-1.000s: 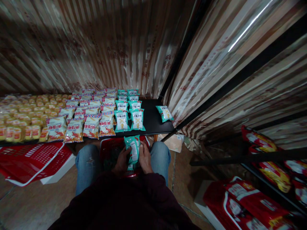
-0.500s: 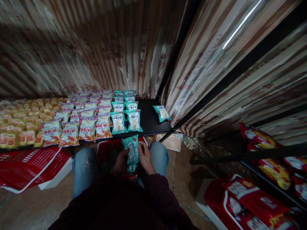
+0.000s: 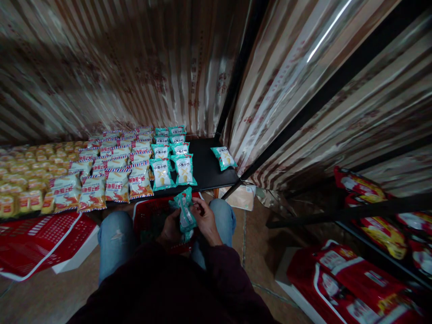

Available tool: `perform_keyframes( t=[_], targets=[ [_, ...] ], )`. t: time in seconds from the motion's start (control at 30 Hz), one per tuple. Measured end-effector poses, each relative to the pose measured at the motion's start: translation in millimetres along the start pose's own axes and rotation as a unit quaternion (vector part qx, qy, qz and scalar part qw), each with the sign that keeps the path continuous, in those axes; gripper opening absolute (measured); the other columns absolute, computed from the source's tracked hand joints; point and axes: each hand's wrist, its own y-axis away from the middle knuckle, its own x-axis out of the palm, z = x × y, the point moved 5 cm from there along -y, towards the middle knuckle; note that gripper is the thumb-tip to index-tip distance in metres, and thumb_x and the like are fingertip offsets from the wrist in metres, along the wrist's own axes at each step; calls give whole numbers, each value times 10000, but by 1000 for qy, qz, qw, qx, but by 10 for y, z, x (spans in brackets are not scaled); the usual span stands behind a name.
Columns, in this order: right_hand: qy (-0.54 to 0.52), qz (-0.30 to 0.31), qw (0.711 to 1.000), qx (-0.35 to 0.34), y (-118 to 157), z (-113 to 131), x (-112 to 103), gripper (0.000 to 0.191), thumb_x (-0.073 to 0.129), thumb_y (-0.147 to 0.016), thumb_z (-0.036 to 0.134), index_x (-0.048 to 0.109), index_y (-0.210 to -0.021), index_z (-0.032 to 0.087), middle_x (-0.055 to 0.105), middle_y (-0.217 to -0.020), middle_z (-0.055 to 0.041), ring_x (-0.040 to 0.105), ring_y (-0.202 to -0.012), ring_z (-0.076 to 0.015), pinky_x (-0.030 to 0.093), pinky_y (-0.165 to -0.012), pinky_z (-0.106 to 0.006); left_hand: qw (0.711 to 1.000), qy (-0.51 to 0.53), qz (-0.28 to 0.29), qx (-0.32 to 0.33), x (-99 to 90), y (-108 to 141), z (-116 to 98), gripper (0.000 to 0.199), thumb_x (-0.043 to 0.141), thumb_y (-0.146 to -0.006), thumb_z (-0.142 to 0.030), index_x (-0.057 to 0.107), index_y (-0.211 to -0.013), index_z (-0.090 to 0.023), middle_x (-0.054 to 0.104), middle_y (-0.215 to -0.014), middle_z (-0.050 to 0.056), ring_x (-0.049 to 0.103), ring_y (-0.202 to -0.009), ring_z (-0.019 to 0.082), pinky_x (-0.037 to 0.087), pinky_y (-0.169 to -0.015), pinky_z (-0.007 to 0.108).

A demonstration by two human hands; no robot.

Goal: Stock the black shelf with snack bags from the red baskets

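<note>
Between my hands, over a red basket (image 3: 140, 209), are teal snack bags (image 3: 186, 209), overlapping so that I cannot tell how many. My left hand (image 3: 170, 228) is closed around their left side, its fingers partly hidden in shadow. From the right, my right hand (image 3: 206, 221) pinches the front bag's edge with thumb and fingers. Just beyond, two columns of matching teal bags (image 3: 184, 170) stand on a black shelf (image 3: 205, 162). Another teal bag (image 3: 224, 158) lies tilted by the shelf's right end.
Orange-and-white snack bags (image 3: 117, 184) and small yellow packs (image 3: 30, 200) fill the shelf's left. A second red basket (image 3: 37, 238) sits below. Black frame bars (image 3: 283, 153) slant at right, near red snack packs (image 3: 381, 229) and a red bag (image 3: 357, 279). A striped curtain (image 3: 135, 67) hangs behind.
The front teal bag has turned and bunched between my hands, showing a narrower side. My right hand's fingers have shifted slightly. The view has swung a little, moving the shelf leftward.
</note>
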Motion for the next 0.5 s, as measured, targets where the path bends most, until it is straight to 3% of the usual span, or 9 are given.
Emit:
perform_keyframes(
  t=[0.13, 0.3, 0.5],
  targets=[
    [35, -8, 998, -55, -8, 113, -33, 335, 654, -752, 350, 675, -1057, 215, 678, -940, -56, 622, -749, -166, 513, -627, -261, 1000, -1, -3, 16, -7, -38, 17, 398, 636, -745, -426, 676, -1025, -145, 720, -991, 125, 589, -1135, 343, 465, -983, 479],
    [122, 11, 985, -121, -8, 316, -83, 203, 586, -809, 282, 703, -970, 244, 663, -1057, -57, 604, -1000, -210, 483, -887, -343, 999, 9, -20, 28, -64, -94, 34, 296, 613, -759, -352, 670, -975, -157, 715, -995, 107, 586, -1142, 309, 460, -998, 464],
    [192, 10, 975, -115, -18, 315, -119, 290, 523, -841, 240, 680, -1085, 247, 669, -1095, -58, 604, -1040, -219, 467, -931, -359, 998, 62, -10, 24, -69, -139, 48, 331, 620, -732, -371, 643, -980, -152, 691, -1052, 114, 560, -1181, 316, 451, -1010, 480]
  ],
)
